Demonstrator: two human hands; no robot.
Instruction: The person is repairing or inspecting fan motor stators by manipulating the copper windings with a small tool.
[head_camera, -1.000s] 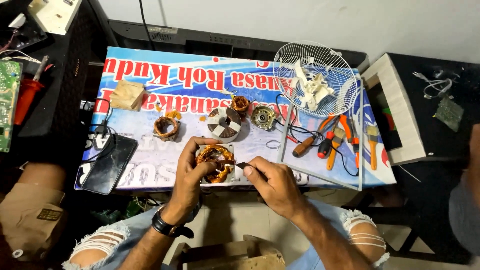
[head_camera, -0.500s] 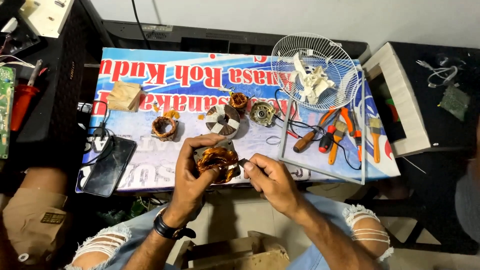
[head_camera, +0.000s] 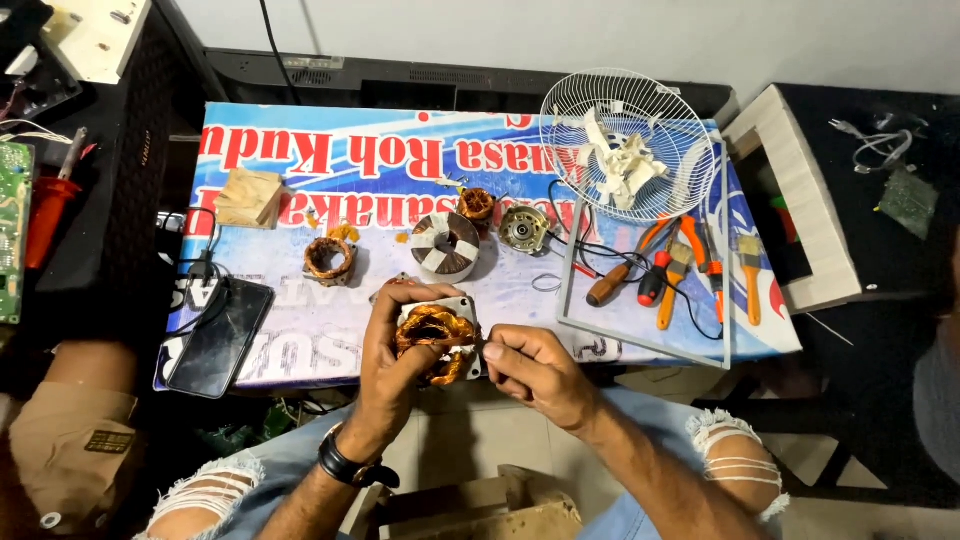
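Note:
My left hand (head_camera: 392, 352) grips a square metal motor stator with copper windings (head_camera: 437, 340), held just over the near edge of the table. My right hand (head_camera: 530, 370) is closed with its fingertips pressed against the stator's right side; whatever it pinches is too small to make out. A black watch sits on my left wrist. Behind the stator on the table lie a round wound core with white bands (head_camera: 445, 246), a loose copper coil ring (head_camera: 329, 259), a smaller copper coil (head_camera: 477, 203) and a small metal motor part (head_camera: 523, 228).
A printed banner (head_camera: 400, 160) covers the table. A white fan guard with paper scraps (head_camera: 627, 145) stands at the back right. Screwdrivers, pliers and a brush (head_camera: 680, 265) lie by a glass pane. A black phone (head_camera: 217, 336) and wooden blocks (head_camera: 249, 197) are on the left.
Both hands have stayed on the stator and shifted slightly toward me at the table's near edge. The camera view has tilted a little; the table objects have not moved.

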